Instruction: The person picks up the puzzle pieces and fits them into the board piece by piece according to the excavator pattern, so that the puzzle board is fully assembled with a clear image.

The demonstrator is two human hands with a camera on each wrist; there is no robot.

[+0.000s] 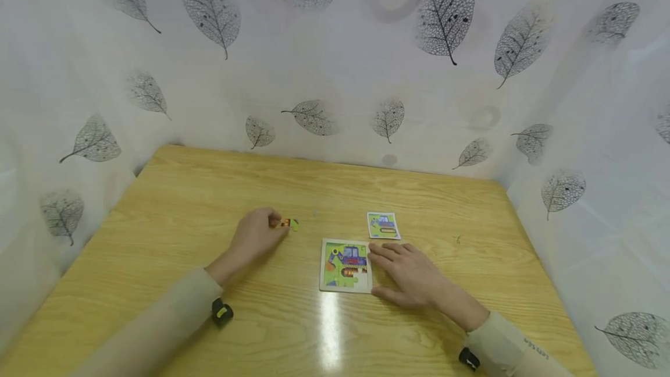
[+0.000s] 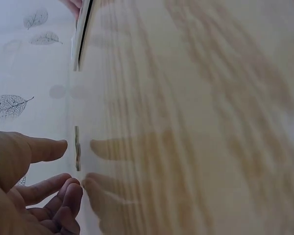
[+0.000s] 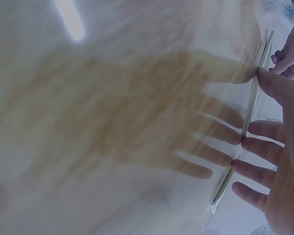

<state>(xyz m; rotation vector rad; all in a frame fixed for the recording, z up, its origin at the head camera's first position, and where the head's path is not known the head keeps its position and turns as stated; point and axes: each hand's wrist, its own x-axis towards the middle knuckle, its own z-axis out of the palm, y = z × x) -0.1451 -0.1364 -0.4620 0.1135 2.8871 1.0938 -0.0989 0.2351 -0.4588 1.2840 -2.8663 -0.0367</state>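
Observation:
My left hand is low over the table, its thumb and forefinger spread beside a small jigsaw piece in green, red and black. In the left wrist view, the jigsaw piece shows edge-on just past the fingertips, which stand apart. A square jigsaw puzzle in a pale frame, picturing a purple digger, lies right of it, with a bare gap at its lower right. Extended fingers of my right hand rest against the frame's right edge. The right wrist view shows the fingertips along that frame.
Behind the puzzle lies a small picture card with a similar digger. The wooden table is bounded at the back and sides by pale cloth printed with leaves. Both wrists carry small black straps.

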